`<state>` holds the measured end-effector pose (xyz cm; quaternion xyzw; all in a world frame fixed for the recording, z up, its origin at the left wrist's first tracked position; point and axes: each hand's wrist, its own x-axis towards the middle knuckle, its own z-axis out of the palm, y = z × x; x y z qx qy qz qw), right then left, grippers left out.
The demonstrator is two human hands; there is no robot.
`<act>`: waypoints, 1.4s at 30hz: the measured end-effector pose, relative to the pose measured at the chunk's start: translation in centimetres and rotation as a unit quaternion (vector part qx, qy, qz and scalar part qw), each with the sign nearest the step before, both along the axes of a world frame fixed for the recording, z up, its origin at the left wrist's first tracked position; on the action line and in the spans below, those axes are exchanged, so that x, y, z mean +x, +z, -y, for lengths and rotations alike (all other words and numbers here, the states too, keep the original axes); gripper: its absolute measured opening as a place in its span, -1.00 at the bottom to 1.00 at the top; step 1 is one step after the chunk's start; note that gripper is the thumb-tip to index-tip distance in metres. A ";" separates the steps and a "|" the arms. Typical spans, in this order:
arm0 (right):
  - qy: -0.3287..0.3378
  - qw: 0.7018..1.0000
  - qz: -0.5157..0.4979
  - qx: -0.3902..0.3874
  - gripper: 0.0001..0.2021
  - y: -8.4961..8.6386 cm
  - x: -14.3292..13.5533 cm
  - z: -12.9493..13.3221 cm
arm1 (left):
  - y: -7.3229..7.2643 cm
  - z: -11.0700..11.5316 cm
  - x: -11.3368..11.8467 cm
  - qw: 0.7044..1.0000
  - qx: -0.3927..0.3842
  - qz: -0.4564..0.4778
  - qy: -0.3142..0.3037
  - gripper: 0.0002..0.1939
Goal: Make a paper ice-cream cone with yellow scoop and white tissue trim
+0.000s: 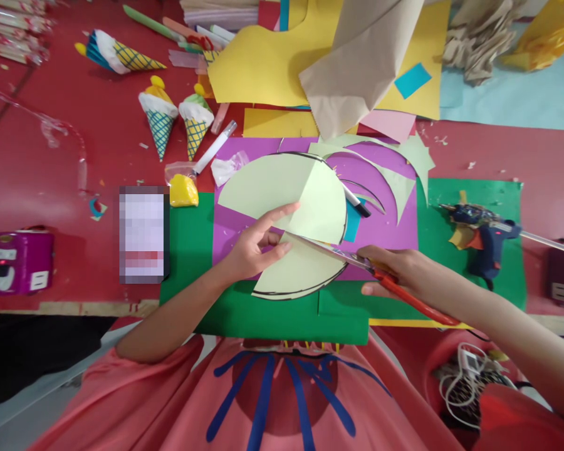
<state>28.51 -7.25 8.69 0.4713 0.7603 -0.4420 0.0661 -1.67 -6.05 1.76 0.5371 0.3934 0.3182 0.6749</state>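
Observation:
A pale green paper disc (282, 188) with a black marker outline lies over purple and green sheets, cut inward from its right edge and with a gap on its left. My right hand (399, 272) is closed on red-handled scissors (395, 289), whose blades lie in the cut between the upper part and a lower wedge (301, 269). At the disc's middle, my left hand (261, 245) holds the paper near the blade tips, with the index finger on top and the thumb on the lower wedge.
Curved green offcuts (395, 175) and a black-capped marker (356, 199) lie right of the disc. A glue gun (489, 238) is farther right. At left are a phone (141, 235), a yellow clay bag (183, 189) and paper cones (160, 119). Yellow paper (263, 62) lies behind.

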 end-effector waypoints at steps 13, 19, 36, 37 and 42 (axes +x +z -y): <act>0.005 1.000 0.006 -0.013 -0.39 -0.1 0.2 0.0 | -0.2 0.0 0.0 1.000 -0.010 -0.002 -0.005 -0.37; 0.006 1.000 -0.003 -0.006 -0.42 -0.2 0.0 0.0 | -0.3 0.0 0.0 1.000 -0.009 0.003 -0.004 -0.35; -0.028 0.998 0.035 0.037 -0.38 -0.4 1.2 0.1 | -0.1 -0.8 -0.6 0.997 0.024 -0.021 0.068 -0.35; -0.053 0.996 0.047 0.048 -0.40 -0.4 1.5 0.0 | 0.0 -1.1 -0.8 0.994 0.039 -0.028 0.099 -0.33; -0.218 0.958 0.140 0.121 -0.50 -0.1 2.4 -1.3 | 0.2 -2.8 -1.3 0.983 0.051 -0.086 0.157 -0.23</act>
